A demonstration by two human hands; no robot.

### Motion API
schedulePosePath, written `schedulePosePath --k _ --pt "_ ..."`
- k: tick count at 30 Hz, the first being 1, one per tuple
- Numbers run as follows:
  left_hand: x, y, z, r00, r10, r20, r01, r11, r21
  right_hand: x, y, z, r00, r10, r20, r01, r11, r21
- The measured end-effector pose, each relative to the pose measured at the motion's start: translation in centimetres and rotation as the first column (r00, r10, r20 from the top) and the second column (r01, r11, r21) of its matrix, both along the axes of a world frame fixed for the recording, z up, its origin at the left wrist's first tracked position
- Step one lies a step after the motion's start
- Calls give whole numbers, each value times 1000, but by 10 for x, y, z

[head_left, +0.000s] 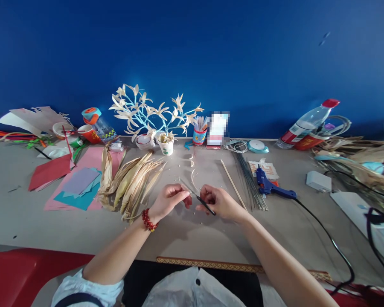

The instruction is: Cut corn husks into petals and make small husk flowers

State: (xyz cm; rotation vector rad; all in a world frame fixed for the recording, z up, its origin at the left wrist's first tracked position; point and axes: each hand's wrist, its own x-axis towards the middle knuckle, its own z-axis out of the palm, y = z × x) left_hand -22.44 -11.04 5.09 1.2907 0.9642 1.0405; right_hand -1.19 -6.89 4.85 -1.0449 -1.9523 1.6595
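Note:
My left hand (170, 199), with a red bead bracelet (148, 220) on the wrist, pinches a thin pale strip of husk (186, 186) between thumb and fingers. My right hand (218, 202) is closed round small black-handled scissors (204, 202), whose tip points toward the left hand's fingertips. Both hands hover over the grey table (192, 230), close together. A pile of dried corn husks (131, 181) lies just left of the left hand.
Coloured paper sheets (77, 183) lie at left. A husk-flower branch (150, 111) stands in a cup at the back. A wooden stick (233, 183), green wires (249, 183) and a blue glue gun (269, 186) with its cord lie to the right. A bottle (307, 123) lies at far right.

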Motion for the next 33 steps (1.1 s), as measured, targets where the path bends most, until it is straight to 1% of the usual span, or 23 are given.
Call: schedulePosePath --k 3,7,11,15,17,24,33 --pt "-3 2 2 997 -70 12 70 997 -34 2 1 -1 997 51 -57 -52 999 -6" --pt "-5 1 8 994 -106 -14 106 994 -9 3 2 -3 991 67 -115 -75 995 -70" --pt "-6 0 11 994 -106 -18 106 994 -14 2 1 -3 988 120 -100 -129 987 -95" --pt "-6 1 8 992 -102 72 106 993 -56 0 0 -2 980 138 -143 -159 976 -146" --pt "-6 1 7 990 -106 92 113 991 -75 0 0 -3 980 140 -140 -159 978 -136" --pt "-6 2 6 990 -106 94 117 986 -121 2 1 -5 991 122 -52 -124 991 -45" --pt "-6 1 6 987 -96 130 118 978 -174 0 -1 3 997 78 4 -78 997 26"
